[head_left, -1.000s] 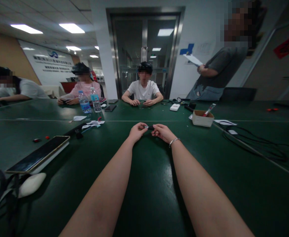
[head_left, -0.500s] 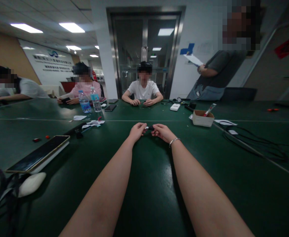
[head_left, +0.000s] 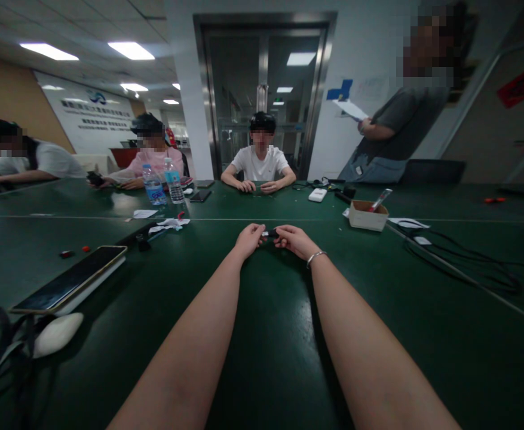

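Small dark item (head_left: 271, 233), slim, black with a short bright patch toward its left end; finer detail too small to read. It is held above the green table (head_left: 266, 334), between the two hands: fingers of the left hand (head_left: 248, 241) pinched close at the bright end, those of the right hand (head_left: 296, 240) pinched on the black end. Versus one second earlier: hands nearly unmoved; the co-worker in pink (head_left: 156, 160) now holds a dark object (head_left: 94, 178) farther left. Containers: open box (head_left: 366, 220) with a red-and-clear item (head_left: 380, 200) leaning upright out of it; two clear bottles (head_left: 155, 186) stand side by side, fill level unclear.
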The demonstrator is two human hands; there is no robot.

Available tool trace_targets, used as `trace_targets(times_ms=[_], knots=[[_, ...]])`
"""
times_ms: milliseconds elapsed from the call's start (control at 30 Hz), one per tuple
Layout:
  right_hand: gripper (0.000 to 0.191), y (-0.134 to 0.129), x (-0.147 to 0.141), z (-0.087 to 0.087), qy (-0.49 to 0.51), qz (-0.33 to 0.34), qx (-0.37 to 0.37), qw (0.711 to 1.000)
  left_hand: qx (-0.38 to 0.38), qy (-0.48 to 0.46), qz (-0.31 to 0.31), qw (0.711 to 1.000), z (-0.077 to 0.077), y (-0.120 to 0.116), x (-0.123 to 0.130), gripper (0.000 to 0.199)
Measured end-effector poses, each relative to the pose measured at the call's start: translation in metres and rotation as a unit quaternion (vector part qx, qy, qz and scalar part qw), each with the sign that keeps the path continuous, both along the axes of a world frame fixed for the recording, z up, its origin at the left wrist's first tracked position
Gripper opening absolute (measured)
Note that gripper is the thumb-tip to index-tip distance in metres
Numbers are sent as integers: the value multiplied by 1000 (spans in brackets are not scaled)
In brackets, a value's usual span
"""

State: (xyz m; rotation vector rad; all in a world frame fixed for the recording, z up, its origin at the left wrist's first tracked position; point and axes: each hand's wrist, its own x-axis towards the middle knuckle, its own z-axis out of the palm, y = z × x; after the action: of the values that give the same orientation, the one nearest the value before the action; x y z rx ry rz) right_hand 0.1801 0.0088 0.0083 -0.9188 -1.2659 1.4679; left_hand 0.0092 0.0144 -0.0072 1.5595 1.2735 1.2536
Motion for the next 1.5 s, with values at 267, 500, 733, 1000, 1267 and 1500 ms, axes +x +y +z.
trace_targets(times_ms=[267, 500, 733, 1000, 1267, 1500], knots=[[4, 1, 1, -1, 2, 2, 5, 1000, 0, 7, 3, 1000, -2, 3, -1, 28], [5, 1, 0, 0, 7, -2, 8, 1000, -5, 15, -1, 1000, -4, 6, -2, 29], [6, -1, 1, 0, 5, 3, 13, 1000, 2, 33, -11, 999, -3, 4, -2, 29], [8, -1, 0, 1, 13, 0, 12, 1000, 10, 19, -13, 1000, -3, 2, -1, 26], [9, 0, 0, 0, 10, -1, 4, 1000, 4, 33, -7, 999, -3, 5, -1, 28], [9, -1, 0, 0, 12, 4, 8, 1000, 0, 28, -13, 1000, -2, 4, -1, 29]])
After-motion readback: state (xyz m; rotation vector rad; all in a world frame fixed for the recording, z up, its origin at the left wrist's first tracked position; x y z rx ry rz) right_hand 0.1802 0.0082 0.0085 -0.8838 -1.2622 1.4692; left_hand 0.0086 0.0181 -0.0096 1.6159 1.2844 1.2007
